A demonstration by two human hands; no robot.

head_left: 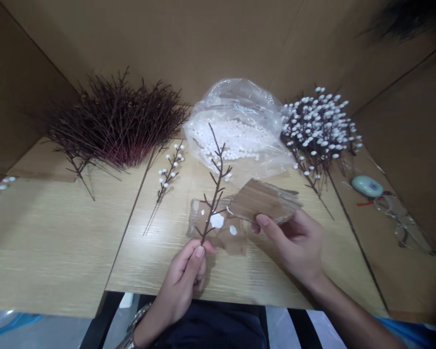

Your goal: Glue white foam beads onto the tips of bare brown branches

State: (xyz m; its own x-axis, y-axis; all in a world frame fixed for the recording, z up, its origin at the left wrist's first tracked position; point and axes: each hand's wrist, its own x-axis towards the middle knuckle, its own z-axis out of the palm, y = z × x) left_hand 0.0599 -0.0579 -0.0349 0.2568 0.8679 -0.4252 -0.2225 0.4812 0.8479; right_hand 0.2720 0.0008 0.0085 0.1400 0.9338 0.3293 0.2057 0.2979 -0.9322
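My left hand [189, 269] pinches the lower stem of a bare brown twig [217, 189], which stands nearly upright. In my right hand [298, 242] is a torn piece of cardboard [263, 201], its left end close beside the twig; whether they touch I cannot tell. Behind the twig, a flat cardboard scrap [236, 242] lies on the table with white paste [217, 220] on it. A twig with white balls [170, 172] rests to the left. Beyond the hands sits a clear plastic bag [240, 131] of white balls.
A large heap of bare twigs [119, 121] fills the back left. At the back right is a pile of white-tipped twigs [319, 126]. Glasses [403, 223] and a pale green oval object [366, 185] lie at the right. Cardboard walls [240, 39] surround the table [58, 242].
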